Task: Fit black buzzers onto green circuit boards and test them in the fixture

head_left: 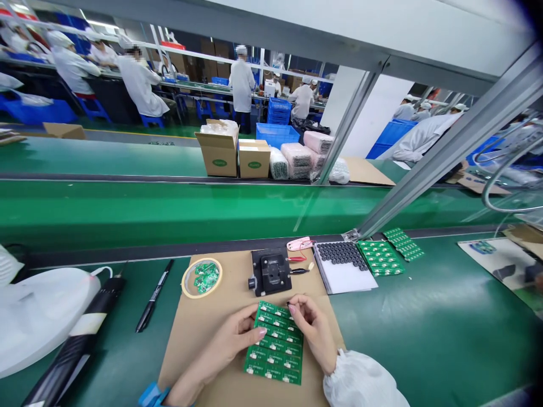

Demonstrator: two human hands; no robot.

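Observation:
My left hand [237,336] grips a green circuit board panel [275,353] by its left edge, thumb on top and fingers beneath. The panel is a grid of small boards, each with a white connector. At its upper right corner is my right hand [311,325], thumb and index finger pinched together. A small dark piece shows at those fingertips, too small to identify. Just beyond the panel sits a black test fixture [270,271] with red and black clip leads [299,259] at its right side.
Brown cardboard [199,345] lies under the work. Around it are a tape roll [185,281] with small boards inside, a marker [155,297], black round parts [341,255] on a white block, and more green panels [380,258]. A metal post [407,164] slants at right; boxes [254,158] stand beyond.

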